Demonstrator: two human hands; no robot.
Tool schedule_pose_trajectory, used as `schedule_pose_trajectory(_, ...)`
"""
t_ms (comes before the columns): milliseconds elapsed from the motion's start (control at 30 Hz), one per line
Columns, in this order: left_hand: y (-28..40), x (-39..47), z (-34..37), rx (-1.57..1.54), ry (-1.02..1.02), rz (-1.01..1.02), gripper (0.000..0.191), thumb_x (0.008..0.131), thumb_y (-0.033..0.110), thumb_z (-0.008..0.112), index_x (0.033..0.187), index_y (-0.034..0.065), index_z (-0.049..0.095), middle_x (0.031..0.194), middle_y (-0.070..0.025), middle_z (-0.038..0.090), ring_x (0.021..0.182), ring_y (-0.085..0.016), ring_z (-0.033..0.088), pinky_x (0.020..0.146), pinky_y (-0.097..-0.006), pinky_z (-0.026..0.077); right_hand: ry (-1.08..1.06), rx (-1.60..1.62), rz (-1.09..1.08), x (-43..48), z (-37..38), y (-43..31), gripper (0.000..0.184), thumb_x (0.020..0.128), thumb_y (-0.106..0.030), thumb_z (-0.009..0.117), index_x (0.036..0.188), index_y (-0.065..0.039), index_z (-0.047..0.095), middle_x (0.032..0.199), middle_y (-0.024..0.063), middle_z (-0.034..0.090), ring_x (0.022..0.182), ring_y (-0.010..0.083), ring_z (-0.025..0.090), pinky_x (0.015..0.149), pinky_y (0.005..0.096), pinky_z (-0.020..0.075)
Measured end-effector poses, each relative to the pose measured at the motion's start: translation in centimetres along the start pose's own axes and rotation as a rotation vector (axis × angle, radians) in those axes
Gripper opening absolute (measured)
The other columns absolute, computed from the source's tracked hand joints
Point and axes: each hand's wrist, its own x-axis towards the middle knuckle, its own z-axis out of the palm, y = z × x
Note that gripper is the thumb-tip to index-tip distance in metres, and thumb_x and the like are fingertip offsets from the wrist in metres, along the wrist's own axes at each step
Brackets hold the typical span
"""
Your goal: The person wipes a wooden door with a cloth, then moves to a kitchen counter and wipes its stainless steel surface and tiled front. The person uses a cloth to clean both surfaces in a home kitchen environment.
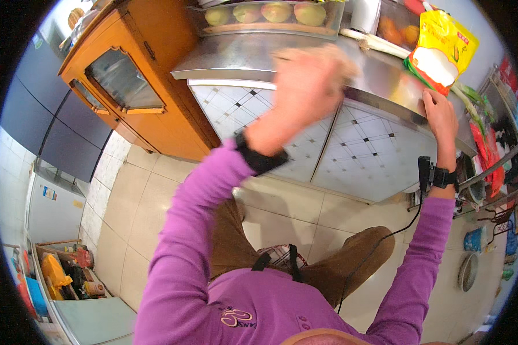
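Note:
My left hand (308, 86) is raised in front of the stainless steel counter (237, 54), blurred by motion; its fingers are curled, and whether they hold anything cannot be made out. On the right, my right hand (440, 112) is at the counter's front edge, by the lower end of a yellow plastic food pouch (442, 51). Whether its fingers grip the pouch or only lie near it is unclear. A leek or large scallion (375, 43) lies along the back of the counter, left of the pouch.
A clear plastic bin of mangoes or similar fruit (276, 13) stands at the back. Orange fruit (393, 32) sits in another container. To the left is a wooden cabinet (134, 125). Green vegetables (468, 101) and a red plastic bag (487, 155) are at right. A black cable (371, 250) hangs from my right wrist.

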Motion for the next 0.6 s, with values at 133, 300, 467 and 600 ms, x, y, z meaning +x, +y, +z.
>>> schedule_pose_trajectory(133,6.7,1.3,4.1,-0.006,0.199,0.128,0.029,0.071,0.013,0.071,0.099,0.0154,0.063,0.084,-0.0070,0.058,0.085,-0.029,0.060,0.072,-0.0432,0.048,-0.002,0.022,-0.039,0.2,0.1,0.7,0.048,0.096,-0.048,0.048,0.122,-0.013,0.069,0.115,0.0171,0.070,0.109,0.0358,0.065,0.092,0.0436,0.0493)
schedule_pose_trajectory(300,3.0,0.0,2.7,0.035,0.235,0.163,0.035,0.070,0.013,0.071,0.104,0.0183,0.065,0.086,-0.0061,0.059,0.083,-0.028,0.059,0.071,-0.0424,0.047,-0.003,0.065,-0.034,0.6,0.9,1.3,0.047,0.095,-0.048,0.047,0.121,-0.016,0.071,0.115,0.0151,0.070,0.110,0.0349,0.065,0.091,0.0444,0.0497)
schedule_pose_trajectory(467,-5.7,-2.9,-3.2,0.204,0.063,-0.009,0.050,0.067,0.015,0.079,0.114,0.0180,0.065,0.096,-0.0084,0.064,0.090,-0.031,0.061,0.077,-0.0432,0.051,0.003,0.061,-0.027,0.8,1.1,1.6,0.047,0.094,-0.049,0.046,0.120,-0.018,0.071,0.114,0.0151,0.070,0.110,0.0362,0.065,0.091,0.0462,0.0499)
schedule_pose_trajectory(600,-13.4,-5.8,-8.0,0.438,0.035,-0.221,0.052,0.071,0.015,0.079,0.121,0.0187,0.065,0.107,-0.0117,0.066,0.099,-0.034,0.061,0.086,-0.0429,0.052,-0.023,0.075,-0.006,0.9,1.0,1.4,0.047,0.094,-0.049,0.046,0.117,-0.018,0.072,0.109,0.0176,0.071,0.106,0.0387,0.065,0.089,0.0481,0.0498)
